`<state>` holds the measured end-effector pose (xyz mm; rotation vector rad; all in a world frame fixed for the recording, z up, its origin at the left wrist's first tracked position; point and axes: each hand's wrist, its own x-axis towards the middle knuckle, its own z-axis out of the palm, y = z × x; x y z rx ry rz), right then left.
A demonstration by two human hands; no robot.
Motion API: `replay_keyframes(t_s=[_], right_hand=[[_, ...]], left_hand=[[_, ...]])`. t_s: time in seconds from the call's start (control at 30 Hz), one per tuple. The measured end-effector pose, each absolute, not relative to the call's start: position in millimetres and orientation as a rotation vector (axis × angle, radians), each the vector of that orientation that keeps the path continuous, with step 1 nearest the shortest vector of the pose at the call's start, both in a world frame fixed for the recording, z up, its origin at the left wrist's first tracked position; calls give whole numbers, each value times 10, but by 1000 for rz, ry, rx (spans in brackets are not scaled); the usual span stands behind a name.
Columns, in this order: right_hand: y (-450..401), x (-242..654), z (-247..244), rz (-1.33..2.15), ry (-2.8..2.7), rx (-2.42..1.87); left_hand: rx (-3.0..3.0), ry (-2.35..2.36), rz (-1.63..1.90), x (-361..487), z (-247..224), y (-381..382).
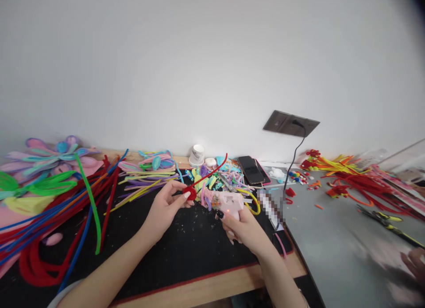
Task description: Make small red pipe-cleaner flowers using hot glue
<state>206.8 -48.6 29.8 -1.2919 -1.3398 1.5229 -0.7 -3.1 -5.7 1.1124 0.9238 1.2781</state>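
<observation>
Pinched between the thumb and fingers of my left hand (169, 204) is a red fuzzy coil (189, 193), with a red stem (210, 171) slanting up to the right from it. My right hand (241, 226) is wrapped round the handle of a pale pink glue gun (229, 201), its body lying level and a small orange light glowing on it. The gun's front end points left toward the red coil; its tip is hard to make out against the colourful pieces behind. Both hands are above the black mat (186, 250).
Bundles of fuzzy stems (83, 197) lie at left. Small pieces, phones (251, 169) and a paper cup (198, 154) stand along the wall. A cable (295, 153) hangs from the socket. On the grey table (318, 241) are scissors (381, 217) and another person's hand (415, 261).
</observation>
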Motion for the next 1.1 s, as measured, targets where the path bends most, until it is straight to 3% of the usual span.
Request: replay_keyframes(t_s=[1.1], right_hand=[[-501,2060,284,1526,-1342,-1263]], left_hand=[[1091,951,1318,1,-55,-25]])
